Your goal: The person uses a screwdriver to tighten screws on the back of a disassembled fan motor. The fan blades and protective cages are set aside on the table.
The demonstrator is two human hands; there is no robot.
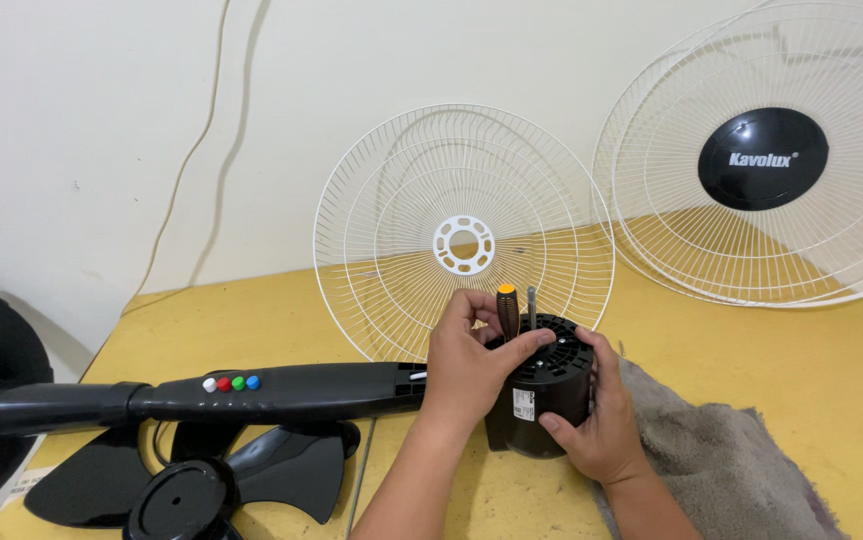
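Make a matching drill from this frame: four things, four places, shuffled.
Things:
1. fan motor
2. screwdriver
3. grey cloth
4. rear grille

Places:
A. leaning on the wall, behind the hands
B. held in the left hand, tip down at the motor top
C. flat on the yellow table, at the right
D. upright, steadied by the right hand

Pairs: 1-D, 2-B, 3-C, 4-A

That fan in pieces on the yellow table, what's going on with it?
A person is working on the black fan motor housing, which stands upright on the yellow table. The left hand holds a screwdriver at its top; the right hand steadies its side. The fan stand, blades and white wire guards lie around, with a grey cloth alongside.
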